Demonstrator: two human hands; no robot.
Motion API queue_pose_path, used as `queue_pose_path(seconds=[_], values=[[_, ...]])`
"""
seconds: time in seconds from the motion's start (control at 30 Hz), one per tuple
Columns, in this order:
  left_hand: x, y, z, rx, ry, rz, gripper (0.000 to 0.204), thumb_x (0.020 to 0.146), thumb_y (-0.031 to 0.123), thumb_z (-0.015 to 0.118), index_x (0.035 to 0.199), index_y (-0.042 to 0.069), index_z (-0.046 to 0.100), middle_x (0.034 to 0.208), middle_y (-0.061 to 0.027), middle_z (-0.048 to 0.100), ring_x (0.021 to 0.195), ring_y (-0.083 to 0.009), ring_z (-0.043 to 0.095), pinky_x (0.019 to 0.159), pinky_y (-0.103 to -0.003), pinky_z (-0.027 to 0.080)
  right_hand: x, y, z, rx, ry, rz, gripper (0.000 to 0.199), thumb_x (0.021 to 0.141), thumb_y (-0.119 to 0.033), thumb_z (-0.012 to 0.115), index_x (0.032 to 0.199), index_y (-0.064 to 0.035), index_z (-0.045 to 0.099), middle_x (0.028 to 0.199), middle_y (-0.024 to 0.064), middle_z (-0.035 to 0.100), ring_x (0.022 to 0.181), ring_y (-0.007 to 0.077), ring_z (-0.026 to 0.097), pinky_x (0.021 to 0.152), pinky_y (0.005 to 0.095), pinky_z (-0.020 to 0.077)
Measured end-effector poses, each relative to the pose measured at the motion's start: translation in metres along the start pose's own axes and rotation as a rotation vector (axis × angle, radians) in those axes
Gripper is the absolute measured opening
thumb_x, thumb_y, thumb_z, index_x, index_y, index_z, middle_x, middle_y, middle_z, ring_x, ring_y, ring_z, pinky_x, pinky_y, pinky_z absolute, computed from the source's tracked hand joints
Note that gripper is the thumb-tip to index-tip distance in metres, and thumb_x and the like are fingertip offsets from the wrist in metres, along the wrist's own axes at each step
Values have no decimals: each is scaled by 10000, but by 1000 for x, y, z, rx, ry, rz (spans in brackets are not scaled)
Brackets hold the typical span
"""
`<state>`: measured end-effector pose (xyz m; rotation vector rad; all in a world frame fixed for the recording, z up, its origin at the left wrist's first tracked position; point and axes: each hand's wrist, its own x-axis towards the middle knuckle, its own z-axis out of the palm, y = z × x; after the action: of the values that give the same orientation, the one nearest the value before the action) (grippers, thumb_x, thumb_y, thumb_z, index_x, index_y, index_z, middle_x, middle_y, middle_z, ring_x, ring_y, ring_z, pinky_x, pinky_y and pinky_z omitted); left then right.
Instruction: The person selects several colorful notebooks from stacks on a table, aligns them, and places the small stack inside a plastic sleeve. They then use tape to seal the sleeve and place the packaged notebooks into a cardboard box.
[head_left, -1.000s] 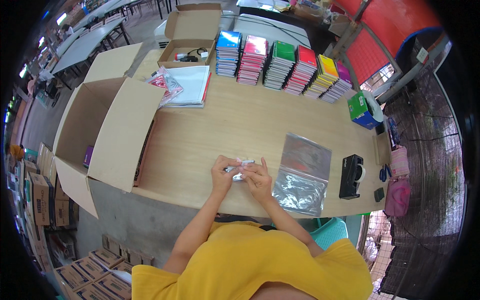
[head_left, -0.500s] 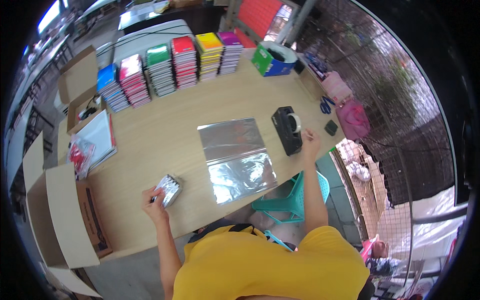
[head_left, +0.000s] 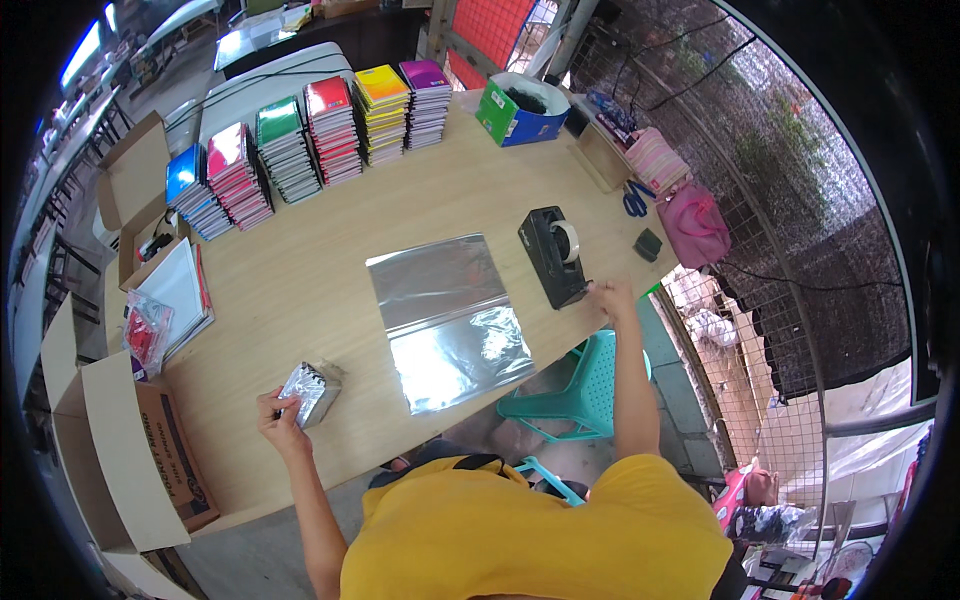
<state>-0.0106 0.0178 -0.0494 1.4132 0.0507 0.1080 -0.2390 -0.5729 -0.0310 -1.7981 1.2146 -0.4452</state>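
My left hand (head_left: 283, 424) grips the edge of a small block-shaped bundle (head_left: 314, 392) in shiny clear film, at the table's near left. Its film catches the light, and the contents are hard to make out. On the right, my right hand (head_left: 614, 299) has its fingers pinched together at the near end of a black tape dispenser (head_left: 548, 258). A roll of tape (head_left: 566, 241) sits in the dispenser. Any tape between those fingers is too thin to see. Between my hands, a flat clear plastic sheet (head_left: 450, 320) lies on the table.
Several stacks of coloured spiral notebooks (head_left: 327, 130) line the table's far edge. An open cardboard box (head_left: 130, 450) stands at the left. Scissors (head_left: 635, 199), a dark green block (head_left: 648, 244) and a pink pouch (head_left: 694, 225) are at the right. A green stool (head_left: 590, 390) stands beside the near edge.
My right hand has moved along the dispenser from beside the tape roll to its near end, fingers now closed tighter. My left hand keeps hold of the bundle. The whole view has shifted slightly.
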Motion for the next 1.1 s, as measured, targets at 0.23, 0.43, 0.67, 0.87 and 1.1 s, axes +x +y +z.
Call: queue_pose_path(seconds=[0.23,0.43,0.67,0.87,1.1], values=[[-1,3,2,36,-48,-19,219,616,-175,624,676,35,602,924,-66,568,1017,-222,557,913,-357,452,-22,28,20,633,-79,460,129,865,-153,667,793,-49,644,692,27,622,619,157,595,556,311,474],[-1,-1,0,-14,-68,46,213,615,-143,661,678,56,619,912,-73,576,968,-229,560,876,-348,444,-30,90,46,729,-175,603,49,914,-118,608,883,-80,610,685,18,583,607,159,591,535,314,484],[-7,5,9,210,-8,230,165,621,-34,775,641,90,669,821,-67,544,919,-243,573,791,-342,441,-173,-107,167,613,-453,185,156,881,-192,671,812,-55,642,642,-1,557,500,88,498,455,236,402],[-12,15,14,182,11,230,170,656,-73,749,637,64,650,862,-74,519,939,-246,577,793,-346,455,-301,-220,285,426,-861,-108,188,836,-204,734,836,-26,672,614,-14,561,502,61,479,458,207,364],[-17,15,16,167,15,250,166,706,-39,750,623,59,646,874,-93,528,936,-243,573,790,-337,448,-312,-207,315,-179,-654,-510,242,815,-222,759,739,-2,690,595,43,639,545,71,583,487,230,429]])
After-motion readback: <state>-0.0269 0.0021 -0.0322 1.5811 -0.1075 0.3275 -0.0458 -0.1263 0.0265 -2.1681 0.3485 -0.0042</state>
